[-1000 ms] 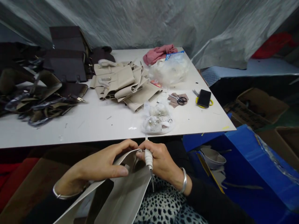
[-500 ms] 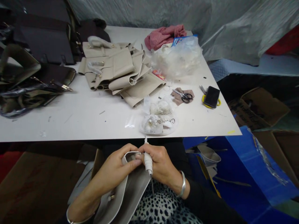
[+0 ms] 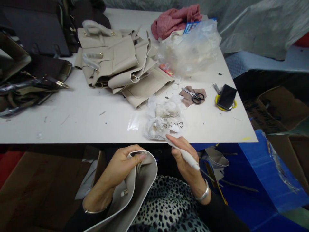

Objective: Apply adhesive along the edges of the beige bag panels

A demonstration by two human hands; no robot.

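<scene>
Below the near edge of the tabletop (image 3: pixel 96 125), the curled rim of a beige leather panel (image 3: pixel 145 180) is pinched by the left hand (image 3: pixel 120 161), while a white-handled tool (image 3: pixel 187 156), lying 10-to-4 o'clock, is gripped in the closed right hand (image 3: pixel 184 164), apart at the rim's 3 o'clock.

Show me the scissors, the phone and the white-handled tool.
scissors (image 3: pixel 193 94), head view, at the pivot.
phone (image 3: pixel 227 96), head view, middle of its dark face.
white-handled tool (image 3: pixel 189 159), head view, on the white grip.

beige leather panel (image 3: pixel 142 180): curved, folded over lap, top edge pinched; white pen-like tool (image 3: pixel 184 154): tilted, held below table edge
</scene>
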